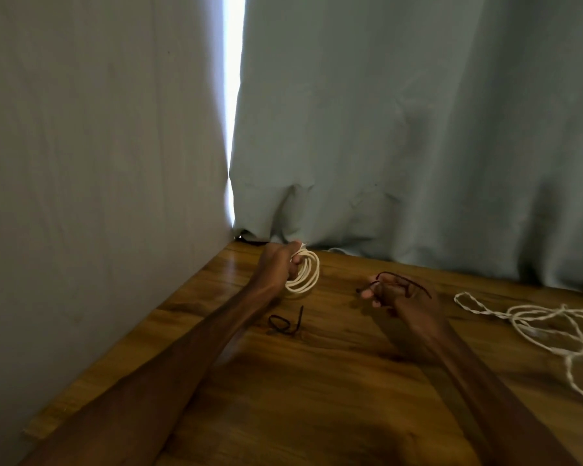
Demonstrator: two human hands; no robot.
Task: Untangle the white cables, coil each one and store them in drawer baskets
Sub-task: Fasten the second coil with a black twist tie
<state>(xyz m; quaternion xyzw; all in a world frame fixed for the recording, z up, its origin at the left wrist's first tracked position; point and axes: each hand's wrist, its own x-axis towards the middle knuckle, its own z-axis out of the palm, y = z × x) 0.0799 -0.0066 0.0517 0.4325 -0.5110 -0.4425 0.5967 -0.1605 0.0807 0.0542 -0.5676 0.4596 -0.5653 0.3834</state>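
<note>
Two bare hands work over a wooden table. Left hand grips the coiled white cable, fingers curled round the loops, coil held upright just above the tabletop near the back corner. Right hand has its fingers curled, pinching a thin dark tie that arcs over the knuckles. A second dark tie lies on the table between the forearms, below the coil. The loose white cable sprawls tangled on the table at right, well apart from both hands. Grey curtain hangs behind; wall at left.
</note>
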